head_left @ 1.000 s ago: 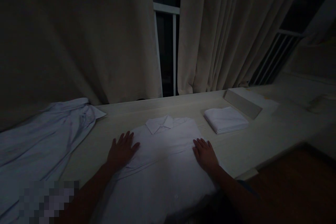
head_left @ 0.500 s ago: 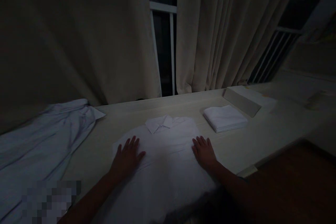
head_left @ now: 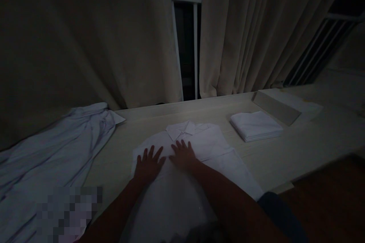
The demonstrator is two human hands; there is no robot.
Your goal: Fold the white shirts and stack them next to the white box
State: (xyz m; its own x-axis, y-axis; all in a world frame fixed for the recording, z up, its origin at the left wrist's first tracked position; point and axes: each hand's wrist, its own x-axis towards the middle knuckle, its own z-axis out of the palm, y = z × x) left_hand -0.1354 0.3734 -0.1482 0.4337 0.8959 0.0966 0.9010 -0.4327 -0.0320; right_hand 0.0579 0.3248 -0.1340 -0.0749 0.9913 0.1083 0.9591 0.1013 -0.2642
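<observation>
A white collared shirt (head_left: 211, 148) lies spread front side up on the pale table, its collar pointing away from me. My left hand (head_left: 148, 165) rests on the shirt's left chest area with fingers spread. Close beside it, my right hand (head_left: 184, 155) lies on the cloth just below the collar, fingers apart and a little blurred. Neither hand grips anything. The lower part of the shirt is partly hidden by my forearms.
On the left is a heap of loose white shirts (head_left: 65, 140), with a pixelated patch in front of it. A folded white stack (head_left: 256, 126) lies to the right, near a pale box (head_left: 276, 106). Beige curtains (head_left: 128, 45) hang behind the table (head_left: 308, 140).
My right hand has moved left across the shirt, from its right side to below the collar. My left hand stays on the cloth. The view has shifted slightly.
</observation>
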